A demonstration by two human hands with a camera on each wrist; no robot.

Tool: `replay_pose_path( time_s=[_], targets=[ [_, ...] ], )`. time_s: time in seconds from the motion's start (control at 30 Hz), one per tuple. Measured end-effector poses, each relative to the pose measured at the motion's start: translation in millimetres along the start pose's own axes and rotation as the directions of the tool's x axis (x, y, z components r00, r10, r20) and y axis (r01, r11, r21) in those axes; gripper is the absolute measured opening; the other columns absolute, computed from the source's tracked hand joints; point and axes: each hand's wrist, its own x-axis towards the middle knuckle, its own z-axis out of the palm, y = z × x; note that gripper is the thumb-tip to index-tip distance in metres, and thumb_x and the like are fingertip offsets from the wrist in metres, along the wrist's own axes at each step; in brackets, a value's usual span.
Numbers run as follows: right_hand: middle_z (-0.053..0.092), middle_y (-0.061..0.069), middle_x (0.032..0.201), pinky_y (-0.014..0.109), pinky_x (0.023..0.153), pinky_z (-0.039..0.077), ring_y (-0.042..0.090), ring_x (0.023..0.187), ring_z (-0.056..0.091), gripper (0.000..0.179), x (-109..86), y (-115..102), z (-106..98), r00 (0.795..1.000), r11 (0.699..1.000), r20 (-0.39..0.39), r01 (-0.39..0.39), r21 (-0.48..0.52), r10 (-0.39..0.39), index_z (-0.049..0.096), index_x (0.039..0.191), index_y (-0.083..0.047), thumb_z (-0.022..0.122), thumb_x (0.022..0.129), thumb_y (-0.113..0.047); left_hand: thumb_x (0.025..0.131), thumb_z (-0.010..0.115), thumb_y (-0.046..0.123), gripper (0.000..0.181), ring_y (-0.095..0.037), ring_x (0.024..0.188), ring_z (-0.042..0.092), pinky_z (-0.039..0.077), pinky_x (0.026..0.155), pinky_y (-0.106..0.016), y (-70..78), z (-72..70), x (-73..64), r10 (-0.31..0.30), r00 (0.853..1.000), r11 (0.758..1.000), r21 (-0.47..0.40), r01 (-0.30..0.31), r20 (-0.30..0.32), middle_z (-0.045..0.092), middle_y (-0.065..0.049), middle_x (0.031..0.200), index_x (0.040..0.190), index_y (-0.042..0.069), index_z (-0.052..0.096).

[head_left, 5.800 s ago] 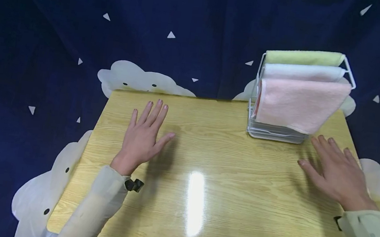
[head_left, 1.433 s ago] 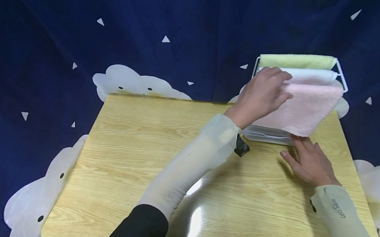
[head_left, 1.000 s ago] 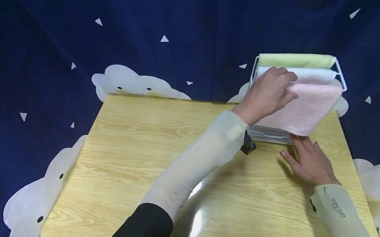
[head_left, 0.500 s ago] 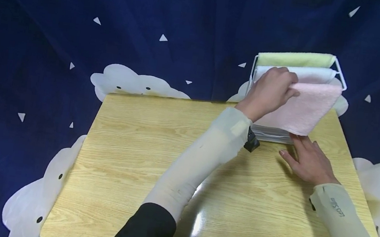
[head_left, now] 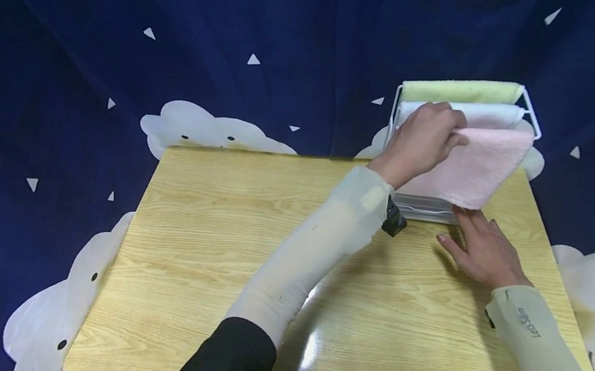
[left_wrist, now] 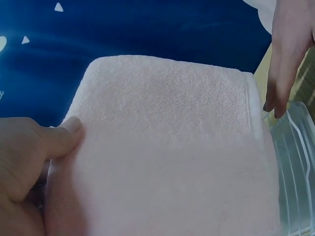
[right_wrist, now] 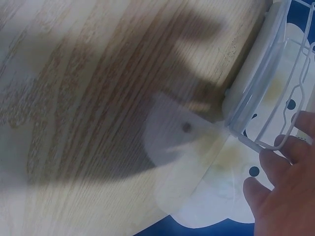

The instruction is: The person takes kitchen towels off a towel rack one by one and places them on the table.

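Observation:
A pink towel hangs over the front of a white wire rack at the table's back right. At its top edge my left hand pinches it, the thumb in front. The left wrist view shows that thumb pressed on the side of the towel. My right hand reaches to the front right corner of the rack's base, fingers extended and partly under the towel's hem. In the right wrist view its fingertips are right at the wire. The left hand hides part of the towels.
Behind the pink towel, a white towel and a pale green towel hang on the same rack. A clear tray forms its base. The wooden table meets a dark blue curtain at the back.
My left hand has come from the table's left side up to the pink towel and taken hold of it. My right hand has moved left to the rack's base. Lately both are nearly still.

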Motion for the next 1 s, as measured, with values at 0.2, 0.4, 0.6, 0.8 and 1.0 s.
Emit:
replay_pose_path(
  time_s=[0.2, 0.4, 0.6, 0.8, 1.0],
  targets=[
    [0.008, 0.011, 0.168, 0.074, 0.104, 0.022, 0.043, 0.146, 0.023, 0.084, -0.2, -1.6, -0.9, 1.000, 1.000, -0.001, 0.000, 0.008, 0.000, 0.007, 0.163, -0.024, 0.053, 0.100, -0.054, 0.100, 0.061, 0.039, 0.029, -0.011, 0.112, 0.057, 0.040, 0.095, -0.017, -0.6, -0.6, 0.8, -0.013, 1.000, 1.000, 0.001, 0.013, -0.007, 0.066, 0.007, 0.115, 0.121, 0.023, 0.073],
    [0.011, 0.013, 0.167, 0.072, 0.105, 0.022, 0.044, 0.145, 0.024, 0.084, -0.4, -3.8, -2.2, 1.000, 1.000, -0.006, -0.001, 0.012, 0.001, 0.010, 0.163, -0.021, 0.053, 0.100, -0.053, 0.100, 0.059, 0.041, 0.031, -0.009, 0.113, 0.057, 0.040, 0.094, -0.016, -1.3, -3.4, 2.2, -0.030, 1.000, 0.999, -0.020, 0.030, -0.007, 0.065, 0.008, 0.117, 0.123, 0.023, 0.072],
    [0.003, 0.008, 0.168, 0.075, 0.103, 0.022, 0.043, 0.146, 0.022, 0.082, 0.9, -5.0, -2.6, 1.000, 1.000, -0.007, -0.006, 0.010, 0.007, 0.014, 0.163, -0.018, 0.054, 0.100, -0.052, 0.101, 0.059, 0.040, 0.029, -0.007, 0.110, 0.057, 0.040, 0.092, -0.016, -0.8, -10.4, 3.3, -0.031, 0.999, 0.999, -0.045, 0.029, -0.036, 0.066, 0.008, 0.114, 0.120, 0.023, 0.073],
    [0.001, 0.012, 0.168, 0.076, 0.102, 0.022, 0.045, 0.146, 0.021, 0.079, 1.0, -2.6, -1.2, 1.000, 1.000, 0.010, -0.008, 0.000, 0.008, 0.020, 0.161, -0.010, 0.052, 0.101, -0.051, 0.100, 0.058, 0.041, 0.028, -0.005, 0.106, 0.057, 0.041, 0.089, -0.017, 3.1, -18.6, 3.7, -0.044, 0.999, 0.998, -0.049, 0.043, -0.023, 0.065, 0.010, 0.113, 0.119, 0.025, 0.072],
    [0.010, 0.019, 0.166, 0.075, 0.103, 0.024, 0.046, 0.144, 0.025, 0.077, -0.1, -0.8, -0.9, 1.000, 1.000, 0.000, 0.007, 0.011, -0.007, 0.027, 0.158, -0.007, 0.054, 0.101, -0.051, 0.101, 0.057, 0.041, 0.030, -0.004, 0.106, 0.058, 0.042, 0.089, -0.016, 5.8, -25.6, 2.5, -0.047, 0.998, 0.997, -0.056, 0.045, -0.031, 0.064, 0.010, 0.115, 0.121, 0.024, 0.072]
  ],
)
